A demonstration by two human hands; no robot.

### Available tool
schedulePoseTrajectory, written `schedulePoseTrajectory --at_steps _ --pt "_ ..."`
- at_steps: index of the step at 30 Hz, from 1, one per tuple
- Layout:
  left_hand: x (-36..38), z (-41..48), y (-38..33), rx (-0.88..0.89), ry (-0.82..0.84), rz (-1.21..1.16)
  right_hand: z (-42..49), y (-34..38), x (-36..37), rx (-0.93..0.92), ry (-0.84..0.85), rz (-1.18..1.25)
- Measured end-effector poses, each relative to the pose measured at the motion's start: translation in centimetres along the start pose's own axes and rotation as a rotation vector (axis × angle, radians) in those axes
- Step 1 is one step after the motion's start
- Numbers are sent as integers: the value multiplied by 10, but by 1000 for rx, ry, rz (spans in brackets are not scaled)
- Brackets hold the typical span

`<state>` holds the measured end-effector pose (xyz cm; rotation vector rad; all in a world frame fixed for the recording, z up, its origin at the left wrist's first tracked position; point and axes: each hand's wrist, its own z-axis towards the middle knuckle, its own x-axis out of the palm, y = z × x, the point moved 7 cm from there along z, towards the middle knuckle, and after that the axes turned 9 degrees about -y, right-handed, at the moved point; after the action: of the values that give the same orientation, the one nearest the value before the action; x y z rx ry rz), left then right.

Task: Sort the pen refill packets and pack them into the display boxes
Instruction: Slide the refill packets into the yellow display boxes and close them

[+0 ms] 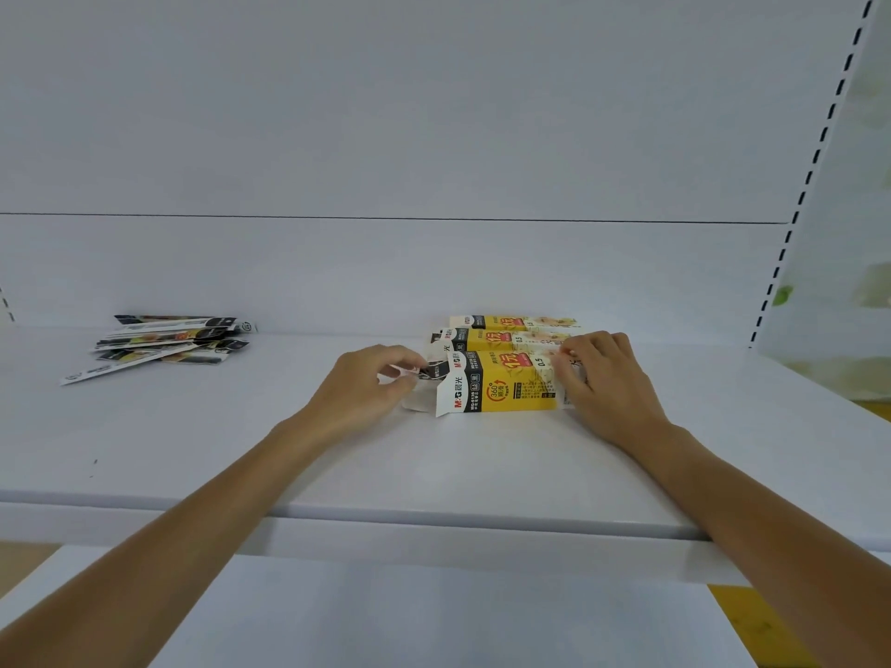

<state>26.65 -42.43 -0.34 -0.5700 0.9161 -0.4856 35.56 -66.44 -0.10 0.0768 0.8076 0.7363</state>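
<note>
Pinching flat glossy refill packets [432, 371] at the open flapped end of the nearest yellow cardboard display box [506, 390] with left hand [366, 385] fingers; gripping its other end with curled right hand [610, 383] fingers. Lying sideways on smooth white shelf [434, 474], just before two matching boxes [501, 338]; loose packet pile [168, 342] well left.

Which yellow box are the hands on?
The front box of the three: left hand pinches a packet at its open end, right hand grips the other end.
</note>
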Motion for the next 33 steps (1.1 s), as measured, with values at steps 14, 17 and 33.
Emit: schedulePoseTrajectory --at_steps 14,17,33 --pt "47 -3 -2 112 408 69 0 2 4 -28 65 -41" --pt "49 -1 -6 146 424 139 -1 1 1 6 56 -49" --pt "-68 1 48 19 41 196 47 61 -13 -182 38 -176"
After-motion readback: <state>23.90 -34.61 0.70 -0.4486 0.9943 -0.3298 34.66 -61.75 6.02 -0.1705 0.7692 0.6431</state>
